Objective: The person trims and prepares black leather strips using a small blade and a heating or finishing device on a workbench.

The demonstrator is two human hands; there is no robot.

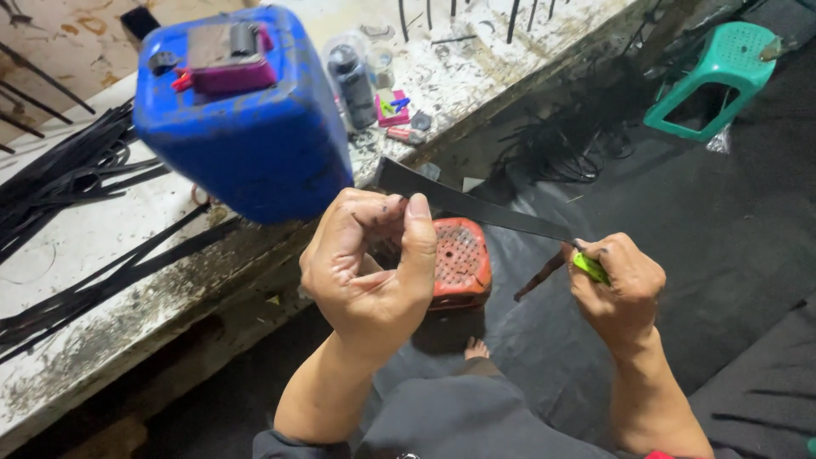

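Observation:
My left hand (370, 263) is raised in front of me and pinches one end of a flat black rubber strip (476, 206) between thumb and fingers. The strip runs right and slightly down to my right hand (619, 285). That hand is closed on a small cutter with a green handle (589, 267), its tip at the strip's right end. A thin dark sliver (537, 278) hangs down from the strip near the cutter.
A stained white workbench (110, 314) runs along the left, carrying a blue jerrycan (246, 127), many black strips (68, 174), a dark bottle (353, 85) and small items. Below sit an orange stool (459, 263) and black sheeting (731, 229); a green stool (722, 76) stands at far right.

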